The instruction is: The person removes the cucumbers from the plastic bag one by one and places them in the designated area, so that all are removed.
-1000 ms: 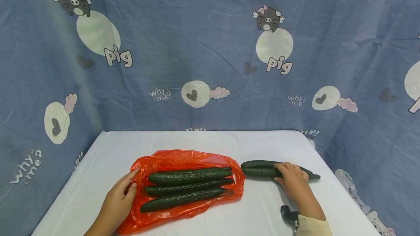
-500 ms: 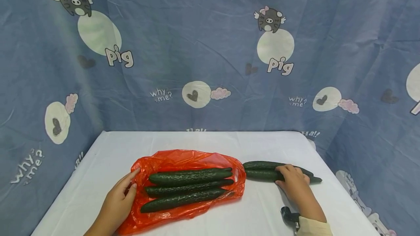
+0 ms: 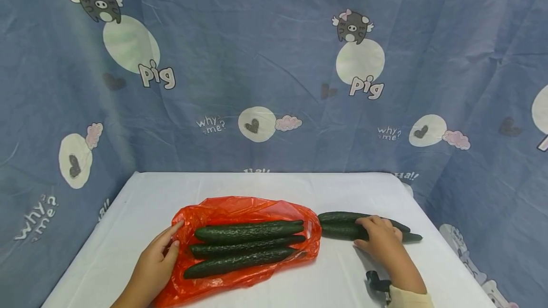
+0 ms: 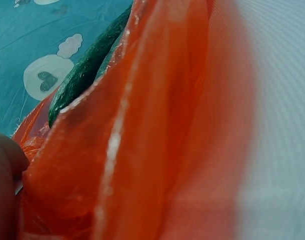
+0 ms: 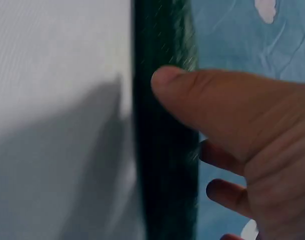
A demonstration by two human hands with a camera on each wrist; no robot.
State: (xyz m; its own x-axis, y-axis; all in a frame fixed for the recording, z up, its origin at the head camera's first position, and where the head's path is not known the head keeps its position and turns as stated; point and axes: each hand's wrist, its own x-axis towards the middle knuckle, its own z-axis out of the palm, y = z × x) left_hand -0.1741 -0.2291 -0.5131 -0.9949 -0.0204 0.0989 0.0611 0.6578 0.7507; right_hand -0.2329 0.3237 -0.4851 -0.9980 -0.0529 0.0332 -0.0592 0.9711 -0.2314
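Three dark green cucumbers (image 3: 248, 233) lie side by side on a spread red plastic bag (image 3: 252, 203). My left hand (image 3: 154, 263) holds the bag's left edge, index finger along the film and thumb apart from it; its other fingers are hidden. In the left wrist view the red film (image 4: 142, 150) fills the middle, with a cucumber (image 4: 87, 65) behind it. Right of the bag lie two more cucumbers, a far one (image 3: 342, 214) and a near one (image 3: 342, 231). My right hand (image 3: 381, 239) grips the near cucumber (image 5: 165, 145), thumb (image 5: 192, 92) on its near side.
A white cloth (image 3: 257, 184) covers the table. Behind and beside it hangs a blue printed curtain (image 3: 274, 61). A small black device (image 3: 376, 282) sits at my right wrist.
The two right-hand cucumbers have shifted slightly to the right. My right hand has slid a little to the left along the near cucumber. The left hand and the bag stay nearly still.
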